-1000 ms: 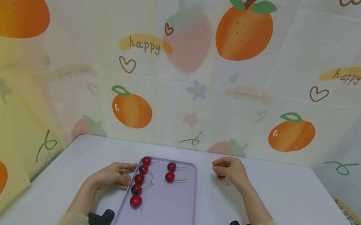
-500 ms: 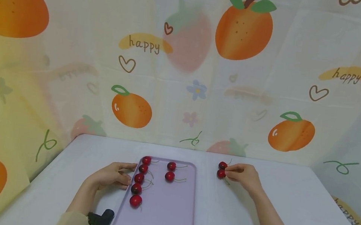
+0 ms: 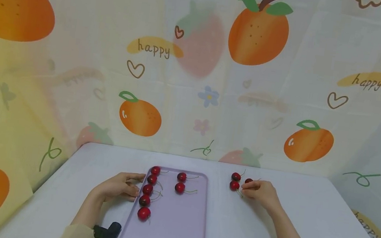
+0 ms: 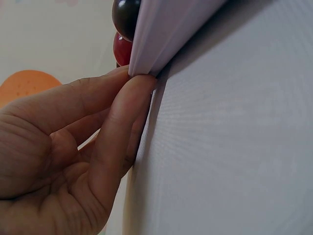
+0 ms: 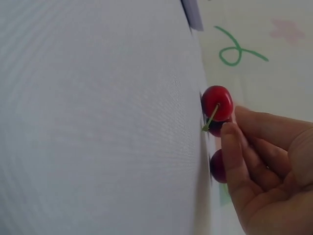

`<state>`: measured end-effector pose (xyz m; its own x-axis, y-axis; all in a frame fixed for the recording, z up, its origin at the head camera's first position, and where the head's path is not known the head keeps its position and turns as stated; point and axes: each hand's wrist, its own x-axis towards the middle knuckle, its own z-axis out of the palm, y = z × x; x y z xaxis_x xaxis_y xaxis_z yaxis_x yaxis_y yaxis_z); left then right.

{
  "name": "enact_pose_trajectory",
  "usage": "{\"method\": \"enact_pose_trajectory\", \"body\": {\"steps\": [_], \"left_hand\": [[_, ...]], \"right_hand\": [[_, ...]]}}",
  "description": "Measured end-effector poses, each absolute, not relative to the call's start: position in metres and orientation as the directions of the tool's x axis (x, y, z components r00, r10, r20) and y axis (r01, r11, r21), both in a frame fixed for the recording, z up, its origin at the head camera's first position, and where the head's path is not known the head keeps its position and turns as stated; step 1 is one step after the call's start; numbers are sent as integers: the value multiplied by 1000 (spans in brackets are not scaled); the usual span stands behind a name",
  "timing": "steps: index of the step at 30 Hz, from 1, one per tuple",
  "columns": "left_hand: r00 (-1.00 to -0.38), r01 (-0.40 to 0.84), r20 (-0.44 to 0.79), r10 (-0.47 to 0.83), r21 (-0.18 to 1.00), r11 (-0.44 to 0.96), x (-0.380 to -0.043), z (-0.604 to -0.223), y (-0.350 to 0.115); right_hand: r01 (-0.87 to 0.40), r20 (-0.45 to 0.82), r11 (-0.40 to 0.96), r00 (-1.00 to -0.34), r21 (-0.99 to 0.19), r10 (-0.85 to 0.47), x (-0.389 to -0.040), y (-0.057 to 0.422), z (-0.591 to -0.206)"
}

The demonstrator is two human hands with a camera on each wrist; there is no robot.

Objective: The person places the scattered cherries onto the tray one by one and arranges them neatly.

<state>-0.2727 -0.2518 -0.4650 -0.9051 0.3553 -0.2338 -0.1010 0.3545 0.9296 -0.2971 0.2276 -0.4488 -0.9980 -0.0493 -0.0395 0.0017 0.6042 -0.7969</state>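
Observation:
At the left rim of the lilac tray (image 3: 177, 228), my left hand (image 3: 116, 185) touches the edge with its fingertips and thumb, spread apart along it. The left wrist view shows thumb and fingers against the tray rim (image 4: 146, 54), beside dark red cherries (image 4: 123, 49). Right of the tray, my right hand (image 3: 263, 194) has thumb and index fingertips beside the nearer cherry (image 3: 234, 186), with nothing visibly held. Another cherry (image 3: 236, 176) lies just behind it, and a third cherry (image 3: 248, 181) is partly covered by the hand. A green stem shows on the nearest cherry (image 5: 217, 104).
Along the tray's left side runs a column of several cherries (image 3: 144, 214). Two more cherries (image 3: 180, 188) sit near its top middle. The white tabletop (image 3: 306, 224) ends at a fruit-patterned curtain (image 3: 187, 87) behind.
My right hand has drawn back to the right and nearer, uncovering two cherries and then part of a third. My left hand stays at the tray rim.

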Motion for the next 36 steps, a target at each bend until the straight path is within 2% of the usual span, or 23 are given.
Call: {"method": "enact_pose_trajectory", "body": {"steps": [18,29,36], "left_hand": [[-902,-98,-228,367,935,340,-274,-468,-253],[-905,-88,-221,363,933,349,-273,-465,-253],[-905,-91,-224,362,933,349,-273,-466,-253]], "right_hand": [[5,-61,619,-996,-786,-69,-296,230,-460],[-67,-11,652,-993,-755,-116,-300,229,-464],[-70,-8,666,-994,-743,-114,-298,226,-463]]}}
